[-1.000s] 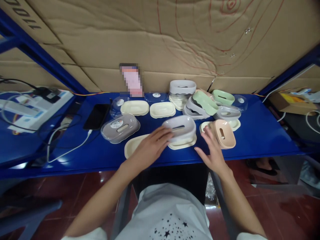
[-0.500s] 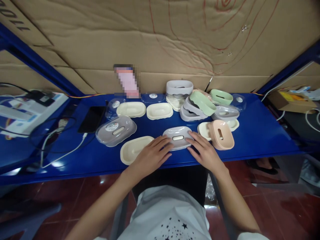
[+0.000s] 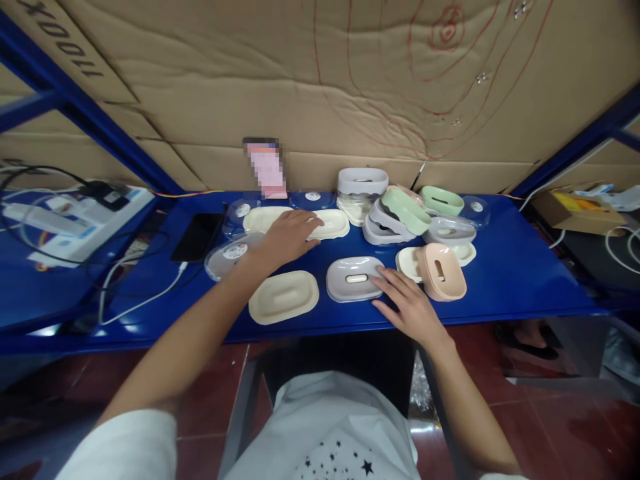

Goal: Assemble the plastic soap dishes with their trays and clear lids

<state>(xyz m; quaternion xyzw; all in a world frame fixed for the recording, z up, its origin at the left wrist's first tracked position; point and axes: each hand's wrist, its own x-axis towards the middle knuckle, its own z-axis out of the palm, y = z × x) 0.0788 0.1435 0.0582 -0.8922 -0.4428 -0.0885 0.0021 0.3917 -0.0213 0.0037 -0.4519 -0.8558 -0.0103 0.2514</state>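
My left hand [image 3: 291,236] reaches over two cream oval trays at the back, with its fingers stretched out over the right cream tray [image 3: 336,223]; whether they touch it I cannot tell. The left cream tray [image 3: 260,219] is partly covered by that hand. In front of me lies a grey oval soap dish [image 3: 345,283] with a slot in its middle. The spread fingers of my right hand [image 3: 413,307] rest at its right edge. Another cream tray [image 3: 285,298] lies left of the dish. Close to my right hand, a peach soap dish [image 3: 445,273] leans on a cream piece [image 3: 409,264].
Grey and green soap dishes [image 3: 400,213] are piled at the back right. Clear lids [image 3: 313,198] with round stickers lie behind the trays. A phone [image 3: 267,170] leans on the cardboard wall. At left are a black phone [image 3: 197,237], a white cable and a power strip [image 3: 95,233].
My left hand has let go of the left edge of the grey soap dish and moved up and left over the back cream trays. My right hand stays at the dish's right edge.
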